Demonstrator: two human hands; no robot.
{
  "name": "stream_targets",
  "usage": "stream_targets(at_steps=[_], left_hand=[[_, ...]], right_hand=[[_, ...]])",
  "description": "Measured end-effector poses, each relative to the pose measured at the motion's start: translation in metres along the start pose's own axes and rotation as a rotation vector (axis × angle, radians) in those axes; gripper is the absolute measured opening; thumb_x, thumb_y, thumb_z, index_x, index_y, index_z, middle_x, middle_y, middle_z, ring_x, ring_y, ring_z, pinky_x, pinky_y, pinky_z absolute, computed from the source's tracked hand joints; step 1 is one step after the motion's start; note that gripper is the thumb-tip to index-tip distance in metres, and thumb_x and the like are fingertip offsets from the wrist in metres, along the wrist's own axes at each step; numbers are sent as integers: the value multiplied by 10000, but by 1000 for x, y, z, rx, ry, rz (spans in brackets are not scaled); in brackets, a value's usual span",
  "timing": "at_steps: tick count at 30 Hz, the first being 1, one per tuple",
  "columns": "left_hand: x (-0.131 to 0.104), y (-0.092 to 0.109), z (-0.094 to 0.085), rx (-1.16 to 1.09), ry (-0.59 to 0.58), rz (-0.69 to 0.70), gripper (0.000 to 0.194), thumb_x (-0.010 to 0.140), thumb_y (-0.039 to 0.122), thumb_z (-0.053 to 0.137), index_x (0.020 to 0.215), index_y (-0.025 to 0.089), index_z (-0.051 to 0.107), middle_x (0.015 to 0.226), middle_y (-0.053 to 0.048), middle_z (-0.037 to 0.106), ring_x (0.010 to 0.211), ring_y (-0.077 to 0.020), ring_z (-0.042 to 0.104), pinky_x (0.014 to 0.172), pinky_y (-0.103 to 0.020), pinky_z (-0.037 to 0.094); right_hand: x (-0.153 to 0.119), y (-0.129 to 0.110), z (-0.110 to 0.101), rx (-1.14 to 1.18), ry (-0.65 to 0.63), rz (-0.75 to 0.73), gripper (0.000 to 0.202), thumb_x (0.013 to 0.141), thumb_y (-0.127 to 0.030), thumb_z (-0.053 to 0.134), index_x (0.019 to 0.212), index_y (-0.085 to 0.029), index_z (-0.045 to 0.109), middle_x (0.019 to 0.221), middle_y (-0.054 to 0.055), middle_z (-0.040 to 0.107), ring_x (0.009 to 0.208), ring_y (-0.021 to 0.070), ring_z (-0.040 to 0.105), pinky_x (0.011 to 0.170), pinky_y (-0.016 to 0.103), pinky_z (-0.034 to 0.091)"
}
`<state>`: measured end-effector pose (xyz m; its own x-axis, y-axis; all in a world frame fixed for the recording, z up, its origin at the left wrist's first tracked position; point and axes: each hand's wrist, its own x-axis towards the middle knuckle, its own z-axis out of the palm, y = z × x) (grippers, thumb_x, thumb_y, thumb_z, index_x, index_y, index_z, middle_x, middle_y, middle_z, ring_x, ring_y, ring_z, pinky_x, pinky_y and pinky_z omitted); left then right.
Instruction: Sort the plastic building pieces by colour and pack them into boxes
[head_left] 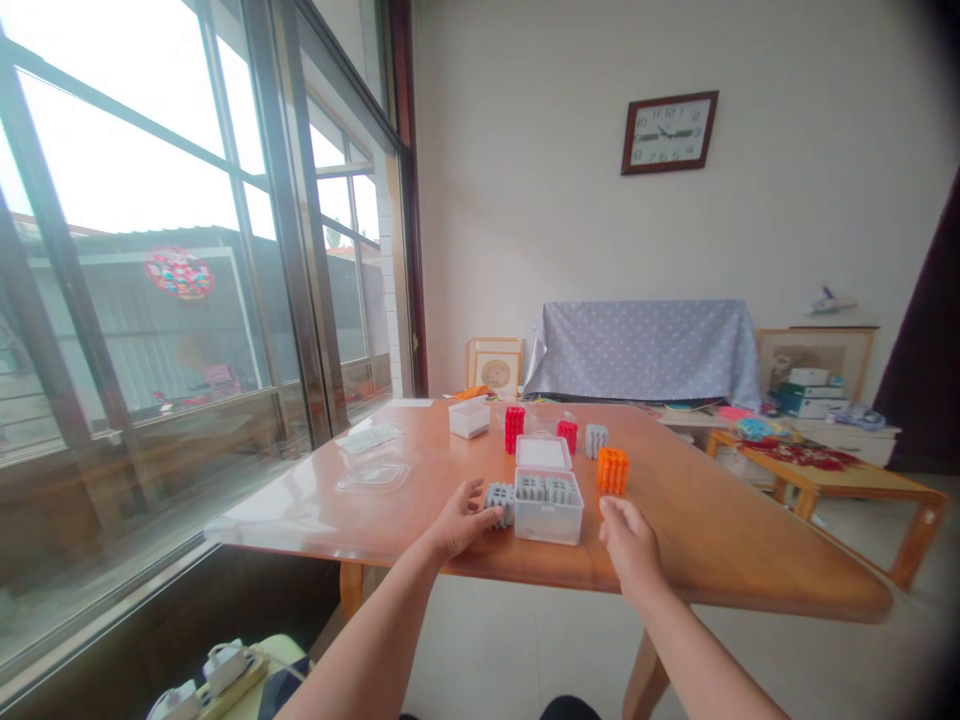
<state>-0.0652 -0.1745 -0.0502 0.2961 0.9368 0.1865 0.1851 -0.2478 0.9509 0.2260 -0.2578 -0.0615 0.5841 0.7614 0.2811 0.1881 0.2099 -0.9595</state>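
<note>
My left hand point(456, 522) is at the near edge of the table, its thumb against the front of a grey block of interlocking pieces point(501, 497) and its fingers on the far left side. Right beside that block stands a clear plastic box point(549, 522), its lid point(543, 453) tipped back and grey pieces point(546, 488) inside. To the right of the box, my right hand point(632, 540) has its fingers curled and pinched together; whatever they may hold is hidden. An orange block of similar pieces point(613, 470) stands just beyond it.
Farther back are a tall red block point(514, 430), a smaller red block point(567, 436), a grey block point(597, 441) and a white plastic container point(469, 418). A clear lid point(373, 478) lies at left on the wooden table point(712, 520). Windows point(150, 250) run along the left.
</note>
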Motion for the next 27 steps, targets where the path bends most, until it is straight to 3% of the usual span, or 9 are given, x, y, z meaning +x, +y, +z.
stream_targets(at_steps=[4,12,19,27], left_hand=[[-1,10,1,-90,-41,-22,957,655,568,878,1444,193,488,1443,-195,489,1200,-311,573,1014,-449,495],[-4,10,12,-96,-36,-25,922,696,546,855,1454,181,479,1176,-139,671,1121,-282,632,1009,-425,492],[0,1,11,-26,29,5,829,752,555,805,1444,206,510,1287,-138,651,1196,-284,603,1055,-418,461],[-3,1,16,-54,21,-25,768,760,461,804,1426,194,531,1218,-131,690,1148,-280,634,993,-396,504]], right_hand=[[4,5,4,1,-9,20,446,875,-637,569,957,-208,660,611,-33,568,635,180,557,662,295,442],[9,14,11,-59,-78,27,455,855,-643,575,894,-203,682,616,-16,602,636,195,582,644,302,434],[5,16,10,-121,-108,4,460,880,-652,543,851,-215,682,613,-11,607,672,212,595,688,313,428],[9,27,4,-207,-153,-11,492,876,-678,507,874,-221,690,653,6,652,720,228,626,707,312,437]])
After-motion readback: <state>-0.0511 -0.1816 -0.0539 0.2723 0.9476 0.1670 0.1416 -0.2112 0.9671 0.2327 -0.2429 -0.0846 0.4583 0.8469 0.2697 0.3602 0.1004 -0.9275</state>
